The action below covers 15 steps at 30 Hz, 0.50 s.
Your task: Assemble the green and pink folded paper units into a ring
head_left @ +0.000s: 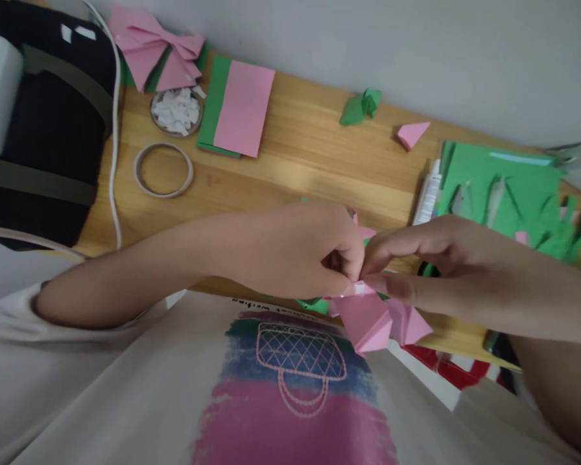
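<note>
Both of my hands meet over the front edge of the table. My left hand (290,248) is closed, its thumb and bent index finger pinching at the edge of a folded pink paper piece (365,323). My right hand (445,271) pinches the same paper from the other side, thumb below and fingers above. Between the thumbs a small white bit (359,289), perhaps tape, shows on the paper's upper edge. Pink points spread downward from the grip, and green paper (314,305) peeks out beneath my left hand. My fingers hide the rest of the folded work.
At the back left are a pink paper bow (159,45), a dish of white scraps (177,111), a tape roll (163,170) and stacked pink and green sheets (244,106). Small folded pieces (361,108) lie farther back. A white tube (428,194) adjoins green paper (503,174). A black bag (43,129) stands left.
</note>
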Tool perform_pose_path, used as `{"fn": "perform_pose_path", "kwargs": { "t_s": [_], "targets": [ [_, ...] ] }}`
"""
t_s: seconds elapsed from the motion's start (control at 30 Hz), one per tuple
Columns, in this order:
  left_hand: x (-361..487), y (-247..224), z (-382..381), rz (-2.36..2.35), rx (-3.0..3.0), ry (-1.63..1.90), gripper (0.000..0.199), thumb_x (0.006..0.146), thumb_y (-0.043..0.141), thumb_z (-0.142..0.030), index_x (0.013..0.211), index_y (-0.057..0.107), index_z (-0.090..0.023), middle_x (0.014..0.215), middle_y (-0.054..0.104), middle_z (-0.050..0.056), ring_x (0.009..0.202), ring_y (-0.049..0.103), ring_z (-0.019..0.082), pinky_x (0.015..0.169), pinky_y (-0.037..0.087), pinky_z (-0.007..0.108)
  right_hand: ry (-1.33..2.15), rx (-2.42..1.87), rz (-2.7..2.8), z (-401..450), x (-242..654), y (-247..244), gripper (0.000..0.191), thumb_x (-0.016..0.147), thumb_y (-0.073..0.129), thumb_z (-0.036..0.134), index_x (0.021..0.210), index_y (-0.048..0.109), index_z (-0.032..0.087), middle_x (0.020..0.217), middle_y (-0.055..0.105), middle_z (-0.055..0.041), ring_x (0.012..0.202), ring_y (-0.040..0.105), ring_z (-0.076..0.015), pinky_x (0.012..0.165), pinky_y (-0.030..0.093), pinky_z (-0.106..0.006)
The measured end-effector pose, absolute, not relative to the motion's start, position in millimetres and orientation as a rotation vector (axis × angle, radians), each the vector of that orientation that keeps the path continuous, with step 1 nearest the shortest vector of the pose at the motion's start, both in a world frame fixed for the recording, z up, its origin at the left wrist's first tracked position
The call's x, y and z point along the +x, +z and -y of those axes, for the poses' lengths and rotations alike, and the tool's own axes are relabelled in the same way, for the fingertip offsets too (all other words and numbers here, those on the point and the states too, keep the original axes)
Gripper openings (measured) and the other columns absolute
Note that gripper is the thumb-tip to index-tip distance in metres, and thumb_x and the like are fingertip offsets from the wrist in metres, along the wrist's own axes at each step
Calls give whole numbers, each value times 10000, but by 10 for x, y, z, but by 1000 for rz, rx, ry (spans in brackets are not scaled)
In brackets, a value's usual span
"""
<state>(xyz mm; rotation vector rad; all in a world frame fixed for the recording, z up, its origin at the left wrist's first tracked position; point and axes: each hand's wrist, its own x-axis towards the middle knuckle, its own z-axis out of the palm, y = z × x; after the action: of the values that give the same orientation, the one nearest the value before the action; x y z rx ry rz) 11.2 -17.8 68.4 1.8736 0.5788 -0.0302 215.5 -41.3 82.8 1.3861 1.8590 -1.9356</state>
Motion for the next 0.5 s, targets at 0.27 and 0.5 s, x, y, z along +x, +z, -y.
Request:
{"fn": "perform_pose_path", "kwargs": {
  "t_s": [0.27, 0.5],
  "targets": [
    [133, 666, 172, -596, 1876, -47, 198, 836, 572, -112, 772, 756, -146, 711, 682, -24, 601, 509, 69, 573, 323, 201, -1752, 1388, -2022, 413, 2129, 846, 164, 810, 562, 200, 732, 697, 251, 462, 467, 73, 370, 370, -60, 413, 320, -213],
    [101, 659, 138, -557, 1864, -49, 225, 790, 559, -30, 752, 759, -127, 687, 680, -31, 555, 483, 43, 546, 316, 180, -1682, 1458, -2008, 449, 2136, 881, 120, 793, 574, 214, 724, 666, 248, 493, 557, 63, 373, 478, -82, 316, 276, -197]
  ]
}}
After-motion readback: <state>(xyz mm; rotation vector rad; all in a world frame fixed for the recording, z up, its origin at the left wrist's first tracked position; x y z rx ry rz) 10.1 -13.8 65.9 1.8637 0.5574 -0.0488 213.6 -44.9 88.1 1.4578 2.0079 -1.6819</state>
